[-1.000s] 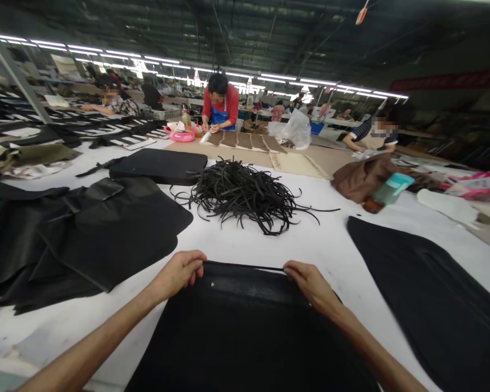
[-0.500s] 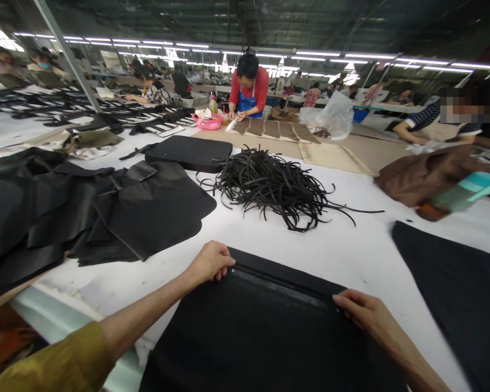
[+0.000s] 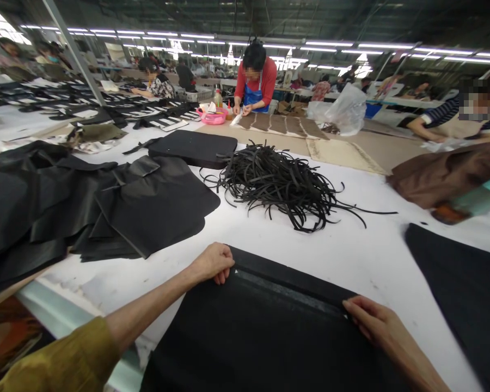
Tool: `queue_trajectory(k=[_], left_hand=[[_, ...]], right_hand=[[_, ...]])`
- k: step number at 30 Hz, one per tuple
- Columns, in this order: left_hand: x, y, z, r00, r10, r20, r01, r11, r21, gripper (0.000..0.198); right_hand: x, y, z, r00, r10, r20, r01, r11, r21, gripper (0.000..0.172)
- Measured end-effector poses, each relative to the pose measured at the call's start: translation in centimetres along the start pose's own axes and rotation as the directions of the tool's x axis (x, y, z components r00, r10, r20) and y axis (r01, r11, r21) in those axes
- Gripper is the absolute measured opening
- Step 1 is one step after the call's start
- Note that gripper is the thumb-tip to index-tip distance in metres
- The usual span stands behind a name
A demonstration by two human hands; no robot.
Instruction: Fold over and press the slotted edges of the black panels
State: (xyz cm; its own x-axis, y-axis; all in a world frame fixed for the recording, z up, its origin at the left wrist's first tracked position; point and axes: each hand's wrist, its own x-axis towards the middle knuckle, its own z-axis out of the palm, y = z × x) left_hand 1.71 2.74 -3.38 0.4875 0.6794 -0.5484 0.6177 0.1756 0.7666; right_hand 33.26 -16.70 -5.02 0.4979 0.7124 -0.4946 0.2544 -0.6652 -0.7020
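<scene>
A large black leather-like panel [image 3: 277, 337] lies before me on the white table. Across it, just below the far edge, runs a shiny greyish band [image 3: 286, 289]. My left hand [image 3: 214, 263] is closed at the panel's far left corner, thumb and fingers pinched on the edge beside a small white mark. At the far right corner my right hand [image 3: 369, 316] pinches the panel near the other end of the band. Whether a separate thin strip lies between the fingers, I cannot tell.
A tangled heap of black strips [image 3: 281, 185] lies ahead. Behind it sits a thick black pad [image 3: 193, 147]. Black sheets [image 3: 155, 207] are piled left; another black panel [image 3: 461, 288] lies right. A teal-lidded container [image 3: 473, 198] and brown cloth [image 3: 445, 171] are beyond. A co-worker [image 3: 256, 81] works across the table.
The view has shifted slightly, so most things sit further right. A dark ridge stretched between my hands has flattened, and the greyish band shows more clearly. Both hands keep their pinch.
</scene>
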Motion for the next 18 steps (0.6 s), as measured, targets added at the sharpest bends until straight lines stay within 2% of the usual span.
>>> queue_trajectory(k=[10, 14, 18], left_hand=[[0.25, -0.37, 0.68, 0.997, 0.024, -0.068, -0.017, 0.995, 0.095, 0.003], [0.2, -0.31, 0.94, 0.995, 0.036, -0.092, -0.017, 0.98, 0.199, 0.003], [-0.11, 0.13, 0.59, 0.99, 0.074, -0.121, -0.024, 0.929, 0.37, 0.005]], right_hand=[[-0.05, -0.22, 0.07, 1.0, -0.021, -0.002, 0.021, 1.0, -0.005, 0.038], [-0.31, -0.65, 0.09, 1.0, -0.006, 0.001, 0.006, 1.0, 0.008, 0.037], [-0.44, -0.84, 0.1, 1.0, -0.031, 0.001, 0.031, 0.999, 0.024, 0.035]])
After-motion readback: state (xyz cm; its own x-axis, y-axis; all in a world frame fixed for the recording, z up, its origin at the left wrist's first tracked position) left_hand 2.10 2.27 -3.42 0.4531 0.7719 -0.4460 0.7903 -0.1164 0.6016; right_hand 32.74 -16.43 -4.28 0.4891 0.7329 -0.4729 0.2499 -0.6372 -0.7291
